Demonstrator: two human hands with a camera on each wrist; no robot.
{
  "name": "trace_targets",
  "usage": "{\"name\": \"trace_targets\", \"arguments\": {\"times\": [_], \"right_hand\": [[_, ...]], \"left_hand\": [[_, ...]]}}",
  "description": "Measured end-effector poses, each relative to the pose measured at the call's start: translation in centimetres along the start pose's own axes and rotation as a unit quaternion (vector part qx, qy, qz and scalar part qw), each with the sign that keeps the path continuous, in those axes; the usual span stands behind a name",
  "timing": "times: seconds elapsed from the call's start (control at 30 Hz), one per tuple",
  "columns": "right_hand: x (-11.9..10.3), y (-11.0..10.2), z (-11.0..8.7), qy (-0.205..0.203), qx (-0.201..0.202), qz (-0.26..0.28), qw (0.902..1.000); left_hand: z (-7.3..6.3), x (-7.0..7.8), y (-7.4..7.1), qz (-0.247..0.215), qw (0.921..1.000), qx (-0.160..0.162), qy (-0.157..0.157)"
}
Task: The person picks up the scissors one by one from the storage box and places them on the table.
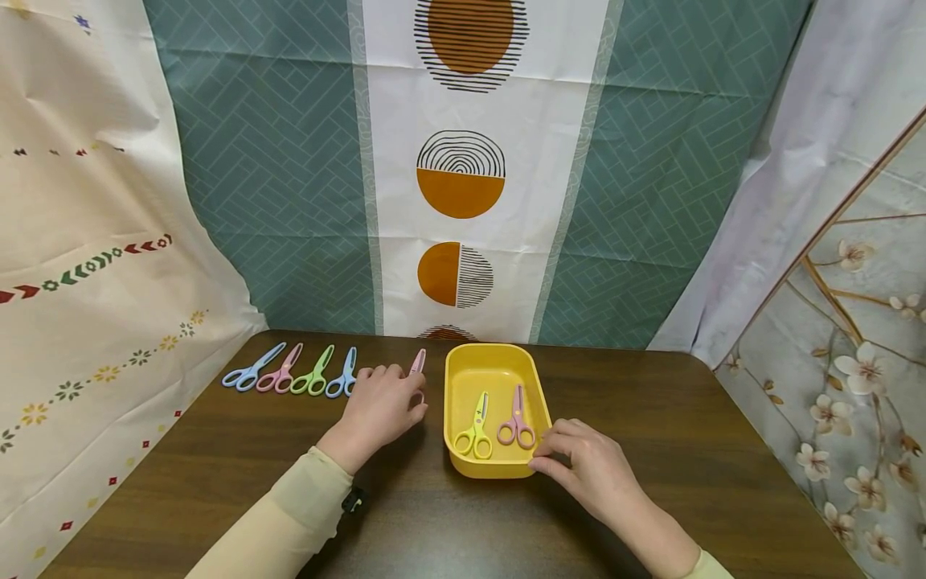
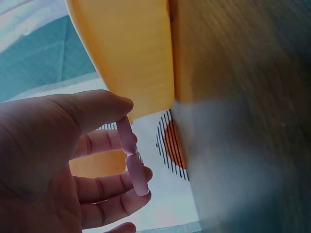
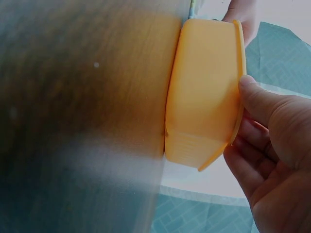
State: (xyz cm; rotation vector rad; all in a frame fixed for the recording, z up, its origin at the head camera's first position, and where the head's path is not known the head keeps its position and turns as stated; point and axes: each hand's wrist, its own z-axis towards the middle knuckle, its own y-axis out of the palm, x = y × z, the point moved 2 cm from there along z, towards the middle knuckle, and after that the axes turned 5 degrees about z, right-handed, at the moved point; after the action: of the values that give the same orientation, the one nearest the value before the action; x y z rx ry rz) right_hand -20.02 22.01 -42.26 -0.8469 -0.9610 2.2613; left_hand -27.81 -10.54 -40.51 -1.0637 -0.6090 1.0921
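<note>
My left hand [image 1: 382, 406] holds a pair of pink scissors [image 1: 418, 363] by the handles, the blades pointing away from me. In the left wrist view the pink handles [image 2: 138, 175] show between thumb and fingers. Just to the right stands a yellow tray [image 1: 454, 386], and my right hand [image 1: 589, 466] pinches its rim at the near right corner. Inside the tray lie yellow-green scissors [image 1: 477, 430] and mauve-pink scissors [image 1: 517, 425], side by side. The right wrist view shows the thumb and fingers [image 3: 250, 165] at the edge of the tray [image 3: 206, 92].
Left of my left hand, a row of scissors lies on the brown table [image 1: 651, 418]: blue [image 1: 249, 374], pink [image 1: 278, 376], green [image 1: 313, 378] and another blue pair [image 1: 343, 378], partly beside the fingers. Patterned curtains [image 1: 289, 161] hang behind the table's far edge.
</note>
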Motion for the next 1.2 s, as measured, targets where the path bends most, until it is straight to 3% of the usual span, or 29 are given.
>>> {"name": "trace_targets", "arguments": {"times": [0.27, 0.6, 1.2], "right_hand": [[0.0, 0.0, 0.0, -0.003, 0.002, 0.001, 1.0], [-0.1, 0.0, 0.0, 0.005, -0.002, 0.0, 1.0], [-0.1, 0.0, 0.0, 0.009, -0.003, 0.005, 0.9999]], "left_hand": [[-0.1, -0.3, 0.7, 0.0, 0.9996, -0.025, -0.009], [-0.3, -0.7, 1.5, 0.008, 0.9953, -0.095, -0.016], [-0.5, -0.9, 2.0, 0.007, 0.9914, -0.127, -0.03]]}}
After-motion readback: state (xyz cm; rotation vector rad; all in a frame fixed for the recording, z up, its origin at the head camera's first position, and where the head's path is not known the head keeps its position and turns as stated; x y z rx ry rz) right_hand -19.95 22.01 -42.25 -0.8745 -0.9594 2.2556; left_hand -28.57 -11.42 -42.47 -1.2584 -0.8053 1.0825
